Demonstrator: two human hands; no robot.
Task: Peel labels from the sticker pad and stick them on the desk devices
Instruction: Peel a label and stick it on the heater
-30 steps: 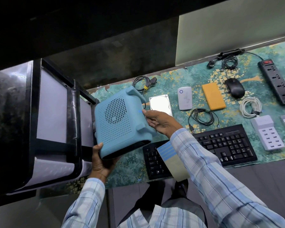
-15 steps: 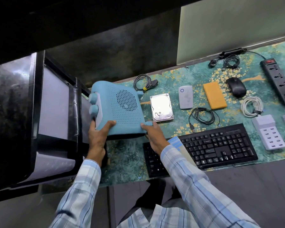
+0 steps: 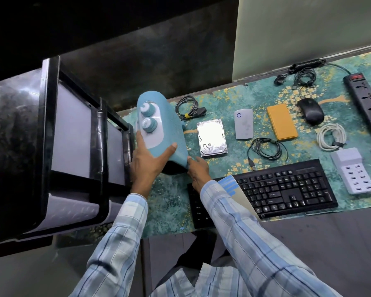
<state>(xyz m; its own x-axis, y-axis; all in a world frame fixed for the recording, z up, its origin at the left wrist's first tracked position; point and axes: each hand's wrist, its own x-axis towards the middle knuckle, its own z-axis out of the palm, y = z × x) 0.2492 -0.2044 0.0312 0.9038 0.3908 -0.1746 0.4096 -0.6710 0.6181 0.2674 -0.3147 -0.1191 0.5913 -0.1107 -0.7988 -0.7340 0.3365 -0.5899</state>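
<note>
While you're seemingly seating the heater (image 3: 171,129), left hand (image 3: 147,161) spread round it, right hand (image 3: 198,170) hooking its corner, the pad (image 3: 230,184) is lying behind those right fingers; next you're needing a hand free for peeling.

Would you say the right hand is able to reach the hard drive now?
Probably yes: the hard drive lies uncovered just beyond the right hand, nothing between, though that hand is touching the blue heater.

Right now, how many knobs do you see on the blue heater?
2, both on the blue heater's white panel: far knob, near knob just beyond the left hand. Its other faces are hidden.
</note>
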